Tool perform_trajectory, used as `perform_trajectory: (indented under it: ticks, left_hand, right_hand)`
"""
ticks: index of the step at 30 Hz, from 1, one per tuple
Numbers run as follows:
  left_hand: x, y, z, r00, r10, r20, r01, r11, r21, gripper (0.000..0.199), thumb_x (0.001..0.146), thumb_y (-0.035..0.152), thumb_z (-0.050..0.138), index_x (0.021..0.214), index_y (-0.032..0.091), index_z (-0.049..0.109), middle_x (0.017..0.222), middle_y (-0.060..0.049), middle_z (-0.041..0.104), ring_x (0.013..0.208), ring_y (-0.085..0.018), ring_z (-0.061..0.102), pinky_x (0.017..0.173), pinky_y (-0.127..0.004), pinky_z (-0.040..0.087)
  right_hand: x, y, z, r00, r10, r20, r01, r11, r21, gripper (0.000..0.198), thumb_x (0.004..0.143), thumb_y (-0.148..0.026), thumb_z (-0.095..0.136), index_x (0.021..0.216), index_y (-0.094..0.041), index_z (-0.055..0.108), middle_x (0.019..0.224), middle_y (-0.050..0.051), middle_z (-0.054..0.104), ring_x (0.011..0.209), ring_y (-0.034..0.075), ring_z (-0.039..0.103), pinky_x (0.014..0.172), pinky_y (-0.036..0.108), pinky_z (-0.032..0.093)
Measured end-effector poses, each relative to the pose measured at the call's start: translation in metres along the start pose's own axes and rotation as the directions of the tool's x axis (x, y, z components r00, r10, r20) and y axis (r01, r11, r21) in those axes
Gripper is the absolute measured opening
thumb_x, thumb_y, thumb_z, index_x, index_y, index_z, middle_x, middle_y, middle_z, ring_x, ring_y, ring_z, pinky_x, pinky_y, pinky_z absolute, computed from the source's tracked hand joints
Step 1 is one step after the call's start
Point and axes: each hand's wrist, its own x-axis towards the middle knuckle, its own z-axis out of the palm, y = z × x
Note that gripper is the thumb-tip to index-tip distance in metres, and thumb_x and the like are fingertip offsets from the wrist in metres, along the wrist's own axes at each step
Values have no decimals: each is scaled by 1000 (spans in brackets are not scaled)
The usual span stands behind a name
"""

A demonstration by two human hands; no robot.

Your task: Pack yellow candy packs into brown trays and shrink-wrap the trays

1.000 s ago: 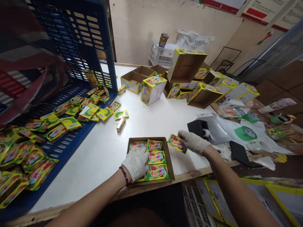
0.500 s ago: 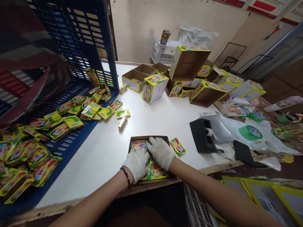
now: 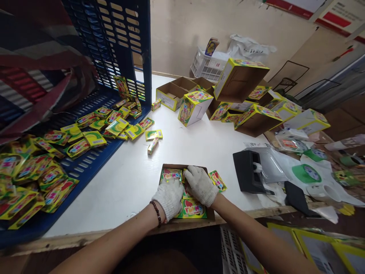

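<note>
A low open cardboard box (image 3: 212, 215) in front of me holds small yellow-green cartons (image 3: 194, 209) laid in rows. My left hand (image 3: 170, 198), in a white knit glove, rests across the cartons on the left side with its fingers forward. My right hand (image 3: 201, 185), gloved too, has its fingers bent together over a carton at the box's back right; the fingertips are partly hidden. Just outside the box's right wall lies a loose carton (image 3: 218, 180).
A blue crate (image 3: 94, 173) tipped on its side spills many small cartons at left. Several cartons, including a narrow one (image 3: 153, 145), lie on the white table (image 3: 125, 179). Larger display boxes (image 3: 195, 108) stand behind. A black tape dispenser (image 3: 247, 172) and green tape roll (image 3: 306, 173) are at right.
The view has shifted, so most things sit further right. My right hand's fingers have drawn closer together over the cartons. The left hand stays on the left side of the box.
</note>
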Motion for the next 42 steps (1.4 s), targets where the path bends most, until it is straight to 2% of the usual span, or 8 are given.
perform_trajectory:
  ticks: [7,11,17,25,28,35,38,42]
  left_hand:
    - [2,0,2,1000,4,9,-4,1000,12,37,81,24,54,114,10,64,113,-18,63,111,-35,57,97,-54,41]
    - [3,0,2,1000,-8,28,7,1000,14,41,80,26,56,117,10,63,119,-20,61,114,-35,55,99,-54,39]
    - [0,-1,2,999,23,24,-23,1000,11,40,80,25,55,116,8,63,118,-20,61,113,-35,55,98,-54,40]
    - [1,1,1,999,6,38,-6,1000,-3,37,80,24,56,113,7,64,115,-20,62,111,-35,55,95,-54,41]
    - [2,1,3,1000,-6,25,6,1000,0,40,80,24,57,115,7,62,118,-21,61,112,-35,55,95,-54,41]
    - [0,0,4,999,15,29,-15,1000,15,38,81,27,56,114,10,63,115,-19,62,110,-34,55,94,-52,41]
    - [-1,-1,3,999,9,35,-10,1000,18,40,80,26,56,115,9,62,116,-19,61,110,-34,55,94,-52,41]
    - [-1,0,-1,999,10,39,-11,1000,11,42,79,28,58,116,10,62,116,-19,62,110,-34,55,95,-52,41]
  right_hand:
    - [5,-2,-27,995,-44,-87,47,998,36,12,82,-20,56,92,-16,62,94,10,56,85,22,48,73,33,38]
    - [6,-8,-28,997,-68,21,69,997,-42,10,86,-20,55,92,-17,63,95,11,57,89,24,49,73,34,38]
    - [10,-11,-12,982,27,185,-13,997,-76,14,84,-17,57,96,-17,64,98,13,57,90,26,50,73,34,39]
    - [4,-3,-37,995,22,97,-17,999,-47,20,79,-21,62,98,-16,65,96,12,55,83,23,47,71,33,38]
    - [7,-9,-34,989,-12,147,25,996,-89,11,85,-22,59,93,-17,65,99,13,56,91,26,48,74,35,40]
    - [4,-7,-23,937,53,346,-40,998,-45,23,88,-10,53,108,-14,62,107,14,60,97,25,55,84,36,47]
    - [0,-11,-21,886,121,448,-80,991,-110,25,86,-5,51,105,-11,65,107,19,61,98,29,57,81,40,49]
    - [7,-18,-17,822,174,542,-170,984,-58,29,84,-1,49,107,-9,65,109,23,59,102,29,59,82,42,51]
